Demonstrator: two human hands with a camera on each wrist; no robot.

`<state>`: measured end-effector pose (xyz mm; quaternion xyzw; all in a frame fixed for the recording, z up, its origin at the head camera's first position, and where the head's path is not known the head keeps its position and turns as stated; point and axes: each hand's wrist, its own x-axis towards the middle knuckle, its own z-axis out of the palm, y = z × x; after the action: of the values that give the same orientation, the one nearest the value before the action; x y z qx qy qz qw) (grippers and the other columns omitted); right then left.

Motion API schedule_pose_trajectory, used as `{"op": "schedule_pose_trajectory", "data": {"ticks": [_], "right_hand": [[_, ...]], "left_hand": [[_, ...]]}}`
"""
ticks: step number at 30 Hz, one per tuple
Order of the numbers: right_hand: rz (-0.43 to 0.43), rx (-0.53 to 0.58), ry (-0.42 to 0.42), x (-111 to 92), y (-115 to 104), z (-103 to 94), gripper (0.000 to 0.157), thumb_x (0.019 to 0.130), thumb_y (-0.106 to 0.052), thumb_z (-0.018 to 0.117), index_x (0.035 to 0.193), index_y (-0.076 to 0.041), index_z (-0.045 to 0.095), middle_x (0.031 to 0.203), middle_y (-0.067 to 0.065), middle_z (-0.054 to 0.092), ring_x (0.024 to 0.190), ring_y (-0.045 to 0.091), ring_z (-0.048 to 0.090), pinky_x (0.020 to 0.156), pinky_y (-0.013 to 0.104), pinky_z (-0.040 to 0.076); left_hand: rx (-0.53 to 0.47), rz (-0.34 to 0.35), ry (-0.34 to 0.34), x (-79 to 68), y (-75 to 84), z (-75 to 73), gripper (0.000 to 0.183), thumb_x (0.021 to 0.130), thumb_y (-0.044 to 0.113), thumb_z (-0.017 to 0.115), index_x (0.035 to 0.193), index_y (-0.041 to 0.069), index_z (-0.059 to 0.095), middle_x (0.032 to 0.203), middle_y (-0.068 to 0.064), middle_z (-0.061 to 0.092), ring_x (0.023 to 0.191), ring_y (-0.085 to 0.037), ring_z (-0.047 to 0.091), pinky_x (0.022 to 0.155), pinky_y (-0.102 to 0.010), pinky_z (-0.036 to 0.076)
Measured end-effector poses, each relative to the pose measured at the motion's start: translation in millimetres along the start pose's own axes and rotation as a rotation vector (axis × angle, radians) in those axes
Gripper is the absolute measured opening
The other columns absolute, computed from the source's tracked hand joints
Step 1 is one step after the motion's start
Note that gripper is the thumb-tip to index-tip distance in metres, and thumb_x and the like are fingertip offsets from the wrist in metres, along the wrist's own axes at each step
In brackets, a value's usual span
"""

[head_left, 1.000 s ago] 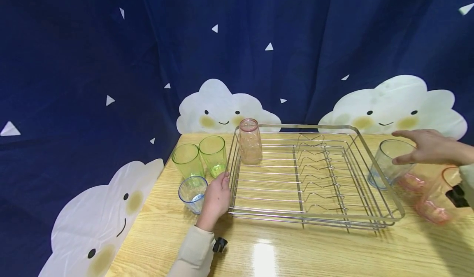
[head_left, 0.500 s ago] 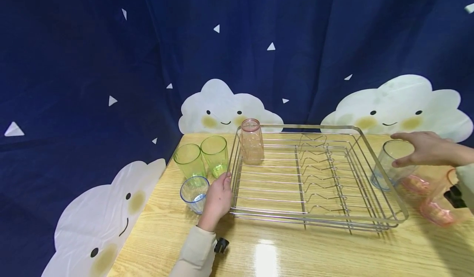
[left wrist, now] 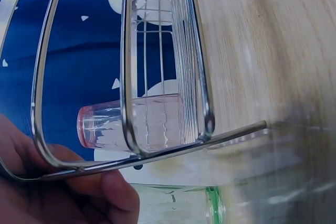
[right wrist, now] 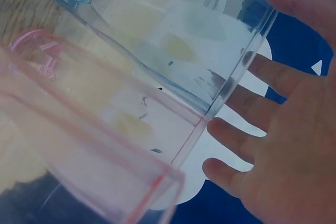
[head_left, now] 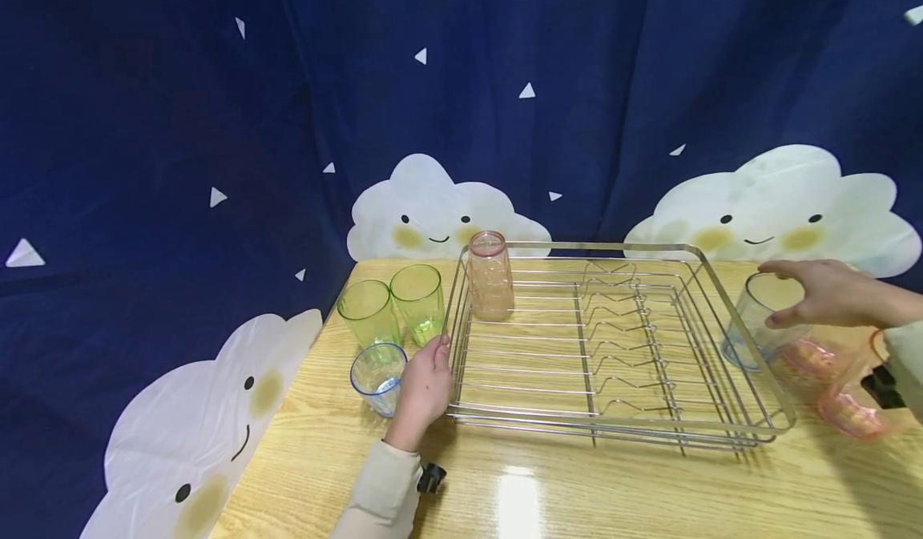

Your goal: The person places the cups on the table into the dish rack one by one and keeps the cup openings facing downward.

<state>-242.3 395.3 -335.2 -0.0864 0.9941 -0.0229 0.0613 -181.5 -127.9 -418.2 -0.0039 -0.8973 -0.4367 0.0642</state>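
My left hand (head_left: 424, 387) grips the left side of a wire dish rack (head_left: 721, 423), with fingers against its wires in the left wrist view. Inside the rack's back left corner, a pink glass (head_left: 490, 287) stands upside down. Over on the right, my right hand (head_left: 836, 292) is at the rim of an upright bluish clear glass (head_left: 750, 335), thumb and fingers spread on either side. The right wrist view shows the fingers (right wrist: 247, 103) fairly straight along that rim. Two pink glasses (head_left: 851, 407) stand close by, partly hidden by the right wrist and sleeve.
Left of the rack are two green glasses (head_left: 369, 315) and a blue-rimmed glass (head_left: 376, 375), close to my left hand. A wooden table (head_left: 577, 495) carries everything. Behind it hangs a dark blue curtain (head_left: 461, 122) with cloud prints.
My right hand has shifted slightly left over the bluish glass's rim. The left hand stays on the rack, and the glasses have not moved; the head view turned a little.
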Motion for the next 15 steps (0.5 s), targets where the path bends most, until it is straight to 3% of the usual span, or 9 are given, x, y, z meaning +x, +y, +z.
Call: {"op": "schedule_pose_trajectory", "data": {"ticks": [15], "right_hand": [[0.0,0.015,0.018,0.7,0.9,0.6,0.102,0.066,-0.05,0.086,0.134,0.014,0.044,0.12,0.044,0.056,0.109,0.065,0.049,0.084,0.071,0.044]], "left_hand": [[-0.017,0.002,0.001,-0.2,-0.1,1.1,0.04,0.106,0.015,0.037,0.136,-0.004,0.055,0.136,-0.022,0.06,0.129,-0.043,0.055,0.108,-0.054,0.043]]}}
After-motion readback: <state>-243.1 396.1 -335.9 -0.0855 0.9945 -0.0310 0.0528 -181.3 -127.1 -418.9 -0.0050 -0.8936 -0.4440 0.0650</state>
